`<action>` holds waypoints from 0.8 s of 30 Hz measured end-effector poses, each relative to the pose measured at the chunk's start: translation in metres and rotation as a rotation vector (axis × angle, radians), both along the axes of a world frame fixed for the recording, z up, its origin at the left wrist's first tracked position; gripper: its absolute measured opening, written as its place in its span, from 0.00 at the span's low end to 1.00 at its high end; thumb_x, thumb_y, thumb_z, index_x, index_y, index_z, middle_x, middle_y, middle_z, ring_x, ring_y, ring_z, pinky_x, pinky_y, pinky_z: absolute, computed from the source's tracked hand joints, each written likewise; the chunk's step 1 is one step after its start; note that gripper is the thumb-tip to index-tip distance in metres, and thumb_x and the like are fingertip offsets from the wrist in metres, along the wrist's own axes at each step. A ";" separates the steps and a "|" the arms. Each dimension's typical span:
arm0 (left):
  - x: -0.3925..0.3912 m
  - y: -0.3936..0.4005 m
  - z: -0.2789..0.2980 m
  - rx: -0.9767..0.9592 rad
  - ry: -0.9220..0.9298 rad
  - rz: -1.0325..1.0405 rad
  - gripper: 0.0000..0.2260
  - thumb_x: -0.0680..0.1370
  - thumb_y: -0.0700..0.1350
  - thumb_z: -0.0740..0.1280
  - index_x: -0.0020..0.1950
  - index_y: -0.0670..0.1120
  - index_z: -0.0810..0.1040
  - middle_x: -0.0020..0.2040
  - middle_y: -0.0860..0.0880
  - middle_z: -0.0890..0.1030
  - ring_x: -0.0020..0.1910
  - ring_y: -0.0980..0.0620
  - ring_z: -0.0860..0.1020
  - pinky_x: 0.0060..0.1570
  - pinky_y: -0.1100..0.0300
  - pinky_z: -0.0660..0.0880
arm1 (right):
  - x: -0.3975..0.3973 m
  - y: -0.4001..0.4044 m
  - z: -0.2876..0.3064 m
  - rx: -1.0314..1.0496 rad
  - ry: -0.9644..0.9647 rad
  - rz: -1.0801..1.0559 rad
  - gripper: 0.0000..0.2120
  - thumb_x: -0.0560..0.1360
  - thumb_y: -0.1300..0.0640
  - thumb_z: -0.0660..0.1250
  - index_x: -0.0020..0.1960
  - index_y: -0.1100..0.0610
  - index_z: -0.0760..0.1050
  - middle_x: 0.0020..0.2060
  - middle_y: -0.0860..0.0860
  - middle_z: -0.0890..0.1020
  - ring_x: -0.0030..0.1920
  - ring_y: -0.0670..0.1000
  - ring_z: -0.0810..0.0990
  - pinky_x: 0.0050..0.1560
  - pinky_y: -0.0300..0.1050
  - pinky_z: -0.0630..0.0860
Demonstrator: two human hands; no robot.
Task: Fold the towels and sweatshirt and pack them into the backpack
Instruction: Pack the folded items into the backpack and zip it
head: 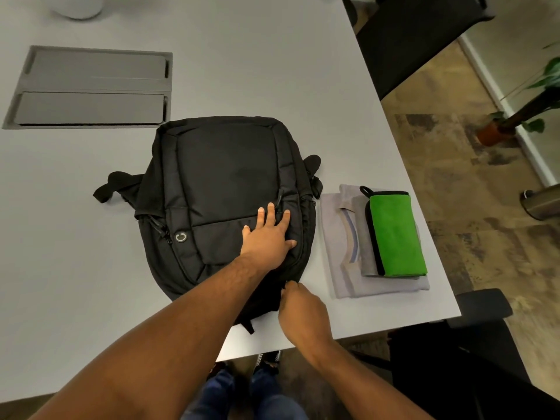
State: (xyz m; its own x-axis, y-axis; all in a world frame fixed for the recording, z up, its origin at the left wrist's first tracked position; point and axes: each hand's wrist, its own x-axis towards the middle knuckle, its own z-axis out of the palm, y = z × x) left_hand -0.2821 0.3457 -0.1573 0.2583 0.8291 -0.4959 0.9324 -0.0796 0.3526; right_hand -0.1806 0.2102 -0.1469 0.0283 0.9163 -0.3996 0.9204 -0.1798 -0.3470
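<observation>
A black fabric backpack (224,189) lies flat, front side up, on a pale grey table (272,71). The left hand (268,234) rests on its front panel with fingers straight and spread, pressing the fabric down. The right hand (303,313) has its fingers curled at the backpack's near right edge, pinching something there; what exactly cannot be made out. Just beside the backpack, to its right, a folded light grey sweatshirt (345,268) carries a folded grey towel (368,256) and, on top, a folded bright green towel with black trim (395,234).
</observation>
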 end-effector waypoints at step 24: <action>-0.027 -0.041 0.019 0.065 -0.055 -0.269 0.12 0.77 0.51 0.71 0.41 0.47 0.73 0.36 0.50 0.74 0.37 0.48 0.74 0.37 0.55 0.68 | -0.024 -0.019 -0.002 0.094 -0.067 0.025 0.14 0.85 0.50 0.55 0.54 0.55 0.77 0.44 0.50 0.83 0.41 0.51 0.81 0.39 0.42 0.71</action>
